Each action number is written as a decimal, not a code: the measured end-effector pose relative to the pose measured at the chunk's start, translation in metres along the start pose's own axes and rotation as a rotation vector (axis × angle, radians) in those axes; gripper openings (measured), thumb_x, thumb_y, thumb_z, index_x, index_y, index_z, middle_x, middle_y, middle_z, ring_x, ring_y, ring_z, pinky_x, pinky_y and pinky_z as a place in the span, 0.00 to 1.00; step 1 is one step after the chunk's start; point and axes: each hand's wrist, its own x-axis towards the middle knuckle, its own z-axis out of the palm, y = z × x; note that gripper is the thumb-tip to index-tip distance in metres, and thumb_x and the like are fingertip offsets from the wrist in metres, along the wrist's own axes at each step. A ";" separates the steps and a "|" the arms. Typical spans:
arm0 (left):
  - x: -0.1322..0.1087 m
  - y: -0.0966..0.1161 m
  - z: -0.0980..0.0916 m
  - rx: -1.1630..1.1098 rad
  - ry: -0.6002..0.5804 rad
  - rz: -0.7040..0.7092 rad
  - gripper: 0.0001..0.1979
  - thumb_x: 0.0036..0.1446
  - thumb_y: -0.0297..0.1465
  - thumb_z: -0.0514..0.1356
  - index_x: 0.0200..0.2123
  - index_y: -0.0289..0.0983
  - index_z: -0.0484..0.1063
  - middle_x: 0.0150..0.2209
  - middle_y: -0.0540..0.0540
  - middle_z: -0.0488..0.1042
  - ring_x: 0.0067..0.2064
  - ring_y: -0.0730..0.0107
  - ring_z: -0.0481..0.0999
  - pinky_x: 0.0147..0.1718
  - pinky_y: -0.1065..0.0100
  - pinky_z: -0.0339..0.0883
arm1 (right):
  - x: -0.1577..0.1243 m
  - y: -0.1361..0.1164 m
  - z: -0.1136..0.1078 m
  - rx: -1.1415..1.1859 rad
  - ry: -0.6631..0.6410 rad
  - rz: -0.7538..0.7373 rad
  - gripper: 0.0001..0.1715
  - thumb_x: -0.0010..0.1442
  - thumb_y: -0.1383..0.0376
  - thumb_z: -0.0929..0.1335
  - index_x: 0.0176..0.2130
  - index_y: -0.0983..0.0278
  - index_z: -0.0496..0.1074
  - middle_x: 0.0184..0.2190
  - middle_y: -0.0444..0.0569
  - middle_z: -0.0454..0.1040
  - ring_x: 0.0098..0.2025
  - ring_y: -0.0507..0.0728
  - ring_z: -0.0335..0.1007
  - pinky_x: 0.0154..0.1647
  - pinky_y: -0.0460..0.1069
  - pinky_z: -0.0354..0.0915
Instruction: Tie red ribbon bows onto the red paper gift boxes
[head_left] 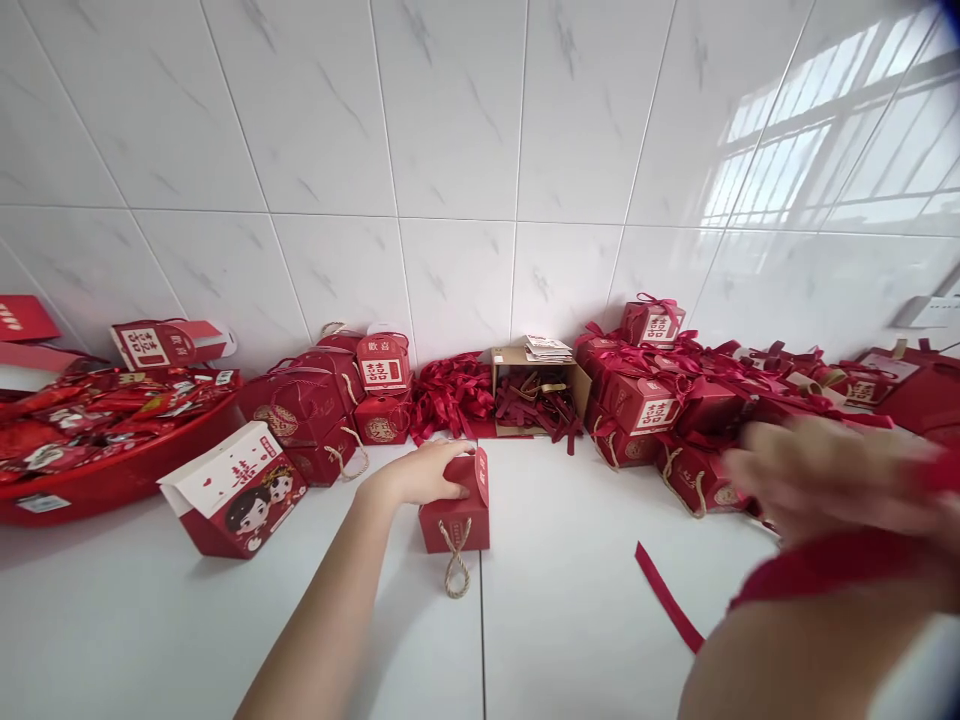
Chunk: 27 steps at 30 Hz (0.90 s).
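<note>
My left hand (pixel 439 475) rests on top of a small red gift box (pixel 469 525), its thumb and fingers closed around the upper part. A twisted rope handle (pixel 456 570) hangs from the box's front onto the white table. At the right, my right hand (pixel 825 475) is smeared by motion, and its fingers cannot be made out clearly. A wide red ribbon (pixel 847 565) crosses just below that hand. One ribbon end (pixel 664 595) trails down to the left over the table.
Behind the box lie a heap of red ribbons (pixel 454 395) and an open carton (pixel 581 395) of dark strips. Stacked red boxes (pixel 300 390) and a larger printed box (pixel 247 500) stand left, beside a red basin (pixel 150 455) of packets. Ribboned boxes (pixel 637 405) pile up right.
</note>
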 end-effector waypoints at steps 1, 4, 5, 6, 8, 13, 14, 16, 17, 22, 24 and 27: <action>-0.001 0.002 0.000 0.001 -0.019 0.027 0.23 0.48 0.35 0.58 0.50 0.45 0.67 0.50 0.45 0.70 0.49 0.56 0.71 0.41 0.66 0.65 | 0.009 0.001 0.003 -0.004 -0.006 0.010 0.23 0.52 0.47 0.65 0.27 0.63 0.74 0.14 0.42 0.59 0.18 0.50 0.55 0.19 0.46 0.50; -0.002 0.010 -0.001 0.015 -0.064 0.063 0.17 0.48 0.32 0.56 0.44 0.44 0.70 0.47 0.46 0.71 0.46 0.58 0.72 0.40 0.65 0.66 | 0.041 0.002 0.023 -0.035 -0.032 0.066 0.21 0.51 0.49 0.66 0.27 0.64 0.74 0.15 0.42 0.59 0.19 0.50 0.54 0.20 0.46 0.50; -0.002 0.012 -0.002 0.019 -0.068 0.067 0.18 0.48 0.31 0.56 0.44 0.44 0.69 0.48 0.46 0.70 0.46 0.58 0.71 0.41 0.65 0.66 | 0.053 0.002 0.032 -0.051 -0.040 0.091 0.21 0.51 0.49 0.66 0.26 0.64 0.74 0.15 0.42 0.58 0.19 0.50 0.54 0.20 0.46 0.50; -0.002 0.013 -0.002 0.027 -0.066 0.072 0.18 0.47 0.30 0.56 0.45 0.44 0.69 0.49 0.46 0.69 0.48 0.58 0.70 0.42 0.65 0.66 | 0.064 0.003 0.040 -0.067 -0.047 0.114 0.20 0.51 0.50 0.66 0.26 0.64 0.73 0.15 0.41 0.58 0.19 0.49 0.53 0.21 0.46 0.49; -0.001 0.013 -0.002 0.050 -0.057 0.079 0.18 0.48 0.30 0.55 0.45 0.44 0.68 0.51 0.45 0.67 0.51 0.57 0.67 0.43 0.65 0.65 | 0.085 0.005 0.055 -0.095 -0.062 0.153 0.19 0.52 0.52 0.66 0.25 0.65 0.73 0.15 0.41 0.57 0.19 0.49 0.52 0.21 0.46 0.49; 0.003 0.009 0.002 0.077 -0.039 0.086 0.15 0.50 0.31 0.55 0.43 0.43 0.68 0.49 0.45 0.68 0.52 0.58 0.67 0.43 0.65 0.66 | 0.111 0.016 0.068 -0.134 -0.108 0.202 0.16 0.54 0.57 0.63 0.23 0.65 0.71 0.17 0.40 0.54 0.20 0.48 0.48 0.22 0.46 0.47; 0.003 0.008 0.002 0.073 -0.033 0.094 0.15 0.50 0.31 0.55 0.43 0.43 0.69 0.48 0.45 0.68 0.51 0.58 0.67 0.43 0.65 0.66 | 0.113 0.018 0.069 -0.131 -0.112 0.200 0.16 0.54 0.58 0.63 0.23 0.65 0.71 0.17 0.41 0.54 0.20 0.49 0.48 0.23 0.46 0.47; 0.005 0.007 0.003 0.068 -0.023 0.113 0.16 0.50 0.31 0.55 0.44 0.44 0.69 0.46 0.45 0.69 0.50 0.58 0.69 0.42 0.66 0.66 | 0.115 0.021 0.071 -0.121 -0.118 0.190 0.16 0.54 0.59 0.62 0.23 0.65 0.71 0.18 0.41 0.54 0.21 0.49 0.48 0.24 0.46 0.47; 0.005 0.007 0.004 0.067 -0.018 0.120 0.16 0.50 0.30 0.55 0.44 0.44 0.69 0.45 0.45 0.69 0.49 0.58 0.69 0.41 0.66 0.66 | 0.115 0.022 0.071 -0.114 -0.120 0.184 0.16 0.54 0.59 0.62 0.23 0.65 0.71 0.18 0.41 0.54 0.21 0.49 0.48 0.24 0.46 0.48; 0.004 0.010 0.003 0.046 0.000 0.127 0.16 0.50 0.31 0.55 0.44 0.45 0.70 0.44 0.46 0.70 0.48 0.57 0.70 0.40 0.66 0.67 | 0.116 0.021 0.074 -0.072 -0.115 0.160 0.15 0.54 0.60 0.62 0.24 0.65 0.70 0.18 0.40 0.52 0.22 0.49 0.46 0.24 0.46 0.47; 0.003 0.011 0.002 0.042 0.003 0.125 0.16 0.50 0.32 0.56 0.44 0.45 0.70 0.44 0.47 0.71 0.48 0.58 0.70 0.40 0.66 0.67 | 0.115 0.019 0.074 -0.057 -0.112 0.152 0.15 0.54 0.59 0.62 0.24 0.65 0.70 0.18 0.39 0.51 0.22 0.49 0.45 0.24 0.46 0.46; 0.002 0.013 0.002 0.049 -0.004 0.107 0.15 0.50 0.32 0.56 0.43 0.45 0.70 0.44 0.46 0.71 0.48 0.57 0.70 0.39 0.66 0.67 | 0.113 0.017 0.073 -0.040 -0.108 0.142 0.15 0.54 0.58 0.62 0.24 0.65 0.69 0.18 0.39 0.51 0.22 0.49 0.45 0.24 0.46 0.46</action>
